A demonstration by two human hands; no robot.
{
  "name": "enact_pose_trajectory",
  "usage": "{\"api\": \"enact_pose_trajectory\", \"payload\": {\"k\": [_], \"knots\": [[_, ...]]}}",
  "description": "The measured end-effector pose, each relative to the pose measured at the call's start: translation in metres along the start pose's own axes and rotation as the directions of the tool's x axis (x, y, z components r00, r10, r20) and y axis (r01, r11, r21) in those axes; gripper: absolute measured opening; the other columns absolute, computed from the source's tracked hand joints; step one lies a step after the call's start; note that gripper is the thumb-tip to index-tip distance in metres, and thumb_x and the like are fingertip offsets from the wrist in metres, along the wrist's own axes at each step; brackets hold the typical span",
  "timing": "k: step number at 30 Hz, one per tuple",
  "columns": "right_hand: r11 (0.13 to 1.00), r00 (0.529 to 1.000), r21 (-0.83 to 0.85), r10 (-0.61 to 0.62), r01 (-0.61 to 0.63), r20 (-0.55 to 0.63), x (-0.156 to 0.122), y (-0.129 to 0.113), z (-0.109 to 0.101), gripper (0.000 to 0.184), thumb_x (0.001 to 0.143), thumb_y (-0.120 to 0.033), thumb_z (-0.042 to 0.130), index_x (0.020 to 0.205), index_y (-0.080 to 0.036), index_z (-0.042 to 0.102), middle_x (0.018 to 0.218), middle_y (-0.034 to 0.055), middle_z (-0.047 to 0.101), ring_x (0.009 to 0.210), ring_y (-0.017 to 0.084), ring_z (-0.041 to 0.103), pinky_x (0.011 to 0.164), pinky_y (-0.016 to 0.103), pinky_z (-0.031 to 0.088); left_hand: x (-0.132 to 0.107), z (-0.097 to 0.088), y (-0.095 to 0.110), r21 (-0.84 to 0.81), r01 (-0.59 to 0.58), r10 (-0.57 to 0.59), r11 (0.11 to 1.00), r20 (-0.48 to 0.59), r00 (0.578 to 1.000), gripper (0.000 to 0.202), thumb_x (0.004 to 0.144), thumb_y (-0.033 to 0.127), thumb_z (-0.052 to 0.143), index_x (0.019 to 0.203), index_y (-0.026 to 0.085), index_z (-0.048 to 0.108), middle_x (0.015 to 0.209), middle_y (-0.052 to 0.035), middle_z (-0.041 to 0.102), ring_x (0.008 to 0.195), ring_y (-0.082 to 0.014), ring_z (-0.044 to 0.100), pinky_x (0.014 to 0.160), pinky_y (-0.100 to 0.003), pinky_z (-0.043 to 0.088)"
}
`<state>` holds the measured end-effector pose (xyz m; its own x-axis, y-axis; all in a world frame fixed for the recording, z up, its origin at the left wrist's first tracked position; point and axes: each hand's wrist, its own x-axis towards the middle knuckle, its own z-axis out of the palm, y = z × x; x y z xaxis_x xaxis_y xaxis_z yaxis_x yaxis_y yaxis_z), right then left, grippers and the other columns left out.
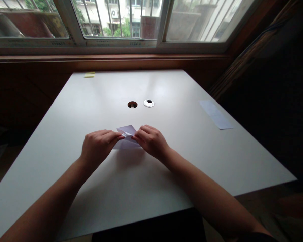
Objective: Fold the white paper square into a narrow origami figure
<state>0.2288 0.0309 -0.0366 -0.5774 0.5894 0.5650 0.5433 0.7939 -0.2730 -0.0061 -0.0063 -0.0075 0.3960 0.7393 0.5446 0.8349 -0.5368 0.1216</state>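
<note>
A folded sheet of white paper is held up between my two hands, just over the middle of the table. My left hand pinches a folded flap at its left side between thumb and fingers. On the other side, my right hand grips the same flap with thumb and fingertips. Part of the paper's back stands up in a point beyond the fingers. The fingertips cover some of the folds. Below the paper, a soft shadow falls on the tabletop.
The white table reaches toward a barred window. Beyond my hands are a round cable hole and its loose metal cover. A paper strip lies near the right edge, and a yellow sticky note at the far left corner.
</note>
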Motion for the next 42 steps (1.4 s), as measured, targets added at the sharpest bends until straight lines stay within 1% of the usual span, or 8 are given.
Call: {"api": "enact_pose_trajectory", "payload": {"k": [8, 12, 19, 26, 31, 36, 39, 42], "knots": [[0.999, 0.999, 0.033, -0.038, 0.039, -0.023, 0.002, -0.006, -0.003, 0.02, 0.097, -0.035, 0.055, 0.103, -0.019, 0.064, 0.091, 0.0066, 0.067, 0.081, 0.018, 0.055, 0.074, 0.03, 0.044, 0.003, -0.001, 0.007, -0.043, -0.04, 0.04, 0.998, 0.009, 0.999, 0.019, 0.092, 0.038, 0.062, 0.091, 0.024, 0.074, 0.085, -0.0012, 0.077, 0.071, -0.0154, 0.07, 0.063, -0.024, 0.047], [0.999, 0.999, 0.024, -0.041, 0.041, -0.017, 0.002, -0.006, -0.001, 0.019, 0.097, -0.034, 0.054, 0.103, -0.019, 0.065, 0.089, 0.0064, 0.067, 0.081, 0.018, 0.056, 0.074, 0.03, 0.044, 0.003, -0.001, 0.007, -0.046, -0.065, 0.065, 0.997, 0.014, 0.998, 0.019, 0.092, 0.038, 0.063, 0.089, 0.023, 0.074, 0.081, -0.0006, 0.076, 0.069, -0.015, 0.069, 0.063, -0.024, 0.047], [0.999, 0.999, -0.013, -0.036, 0.035, -0.009, 0.001, -0.004, 0.0, 0.02, 0.098, -0.032, 0.052, 0.095, -0.018, 0.065, 0.084, 0.0063, 0.065, 0.078, 0.017, 0.054, 0.071, 0.029, 0.043, 0.002, 0.0, 0.004, -0.108, -0.031, 0.036, 0.994, 0.042, 0.998, 0.018, 0.092, 0.038, 0.062, 0.094, 0.024, 0.072, 0.088, -0.0013, 0.076, 0.076, -0.0156, 0.07, 0.068, -0.024, 0.049], [0.999, 0.999, -0.02, -0.043, 0.043, -0.001, 0.002, -0.007, -0.002, 0.021, 0.098, -0.032, 0.052, 0.091, -0.018, 0.065, 0.082, 0.0062, 0.065, 0.077, 0.017, 0.054, 0.071, 0.029, 0.042, 0.004, -0.002, 0.008, -0.059, -0.033, 0.037, 0.998, 0.074, 0.997, 0.02, 0.093, 0.039, 0.06, 0.099, 0.024, 0.072, 0.092, -0.0027, 0.076, 0.079, -0.0173, 0.071, 0.068, -0.025, 0.05], [0.993, 0.994, 0.101, 0.069, -0.061, -0.084, 0.001, -0.003, -0.001, 0.017, 0.097, -0.031, 0.055, 0.094, -0.018, 0.067, 0.083, 0.0056, 0.065, 0.077, 0.016, 0.057, 0.072, 0.028, 0.046, 0.002, -0.002, 0.004, -0.069, 0.006, -0.003, 0.998, 0.045, 0.999, 0.029, 0.092, 0.04, 0.062, 0.116, 0.026, 0.066, 0.101, -0.0042, 0.076, 0.084, -0.0192, 0.072, 0.072, -0.027, 0.052], [0.925, 0.957, 0.325, 0.252, -0.195, -0.142, 0.001, 0.004, 0.001, 0.014, 0.093, -0.028, 0.061, 0.1, -0.02, 0.069, 0.085, 0.0037, 0.067, 0.076, 0.014, 0.061, 0.073, 0.027, 0.049, 0.004, -0.008, 0.004, -0.131, 0.073, -0.076, 0.989, -0.023, 0.997, 0.047, 0.088, 0.038, 0.067, 0.132, 0.024, 0.057, 0.106, -0.0057, 0.074, 0.089, -0.0199, 0.071, 0.08, -0.029, 0.055], [0.886, 0.936, 0.396, 0.32, -0.241, -0.145, 0.0, 0.006, 0.0, 0.015, 0.093, -0.028, 0.061, 0.104, -0.021, 0.069, 0.087, 0.0033, 0.068, 0.077, 0.014, 0.062, 0.073, 0.027, 0.051, 0.005, -0.01, 0.007, -0.2, 0.166, -0.174, 0.966, -0.023, 0.984, 0.052, 0.086, 0.032, 0.067, 0.136, 0.025, 0.053, 0.101, -0.0039, 0.074, 0.081, -0.0163, 0.071, 0.076, -0.026, 0.056], [0.905, 0.948, 0.353, 0.296, -0.24, -0.114, 0.0, 0.004, -0.003, 0.025, 0.093, -0.034, 0.061, 0.114, -0.021, 0.065, 0.091, 0.0046, 0.069, 0.078, 0.015, 0.062, 0.076, 0.03, 0.051, 0.007, -0.011, 0.011, -0.234, 0.248, -0.255, 0.94, 0.003, 0.967, 0.052, 0.084, 0.025, 0.067, 0.134, 0.025, 0.054, 0.092, -0.0008, 0.072, 0.07, -0.0127, 0.068, 0.068, -0.022, 0.054]]}}
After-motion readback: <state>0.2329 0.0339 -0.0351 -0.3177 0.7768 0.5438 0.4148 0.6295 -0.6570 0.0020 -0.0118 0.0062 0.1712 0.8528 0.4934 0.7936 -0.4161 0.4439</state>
